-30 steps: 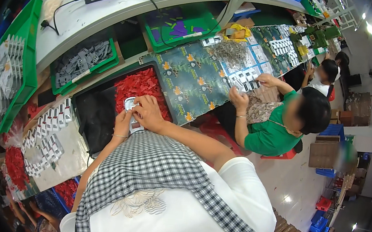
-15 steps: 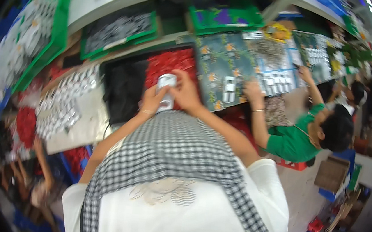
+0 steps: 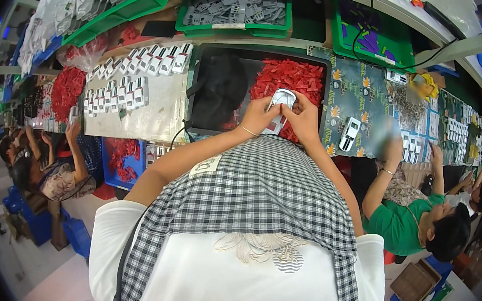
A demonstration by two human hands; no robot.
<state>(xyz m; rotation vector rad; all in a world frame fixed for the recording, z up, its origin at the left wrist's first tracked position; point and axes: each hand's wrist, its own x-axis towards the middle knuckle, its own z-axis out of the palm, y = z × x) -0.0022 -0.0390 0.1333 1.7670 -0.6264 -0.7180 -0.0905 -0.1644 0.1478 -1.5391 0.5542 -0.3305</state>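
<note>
My left hand point(image 3: 260, 116) and my right hand point(image 3: 303, 118) are closed together around a white plastic housing point(image 3: 283, 97), fingers and thumbs on its sides. The thumbs meet over its middle and hide part of it. Under and behind the hands is a black tray point(image 3: 197, 123), its right part heaped with small red plastic pieces point(image 3: 289, 76). Dark material lies in the tray's left part.
White-and-black units with red bits point(image 3: 135, 92) stand in rows to the left. One white unit point(image 3: 349, 134) lies right, on a patterned mat point(image 3: 369, 99). Green bins of grey parts point(image 3: 230, 27) and purple parts point(image 3: 406, 59) stand behind. A co-worker in green point(image 3: 406, 224) works at right.
My view has turned and steadied, so the bench now sits level. Both hands still hold the white housing, with the thumbs now meeting over its middle.
</note>
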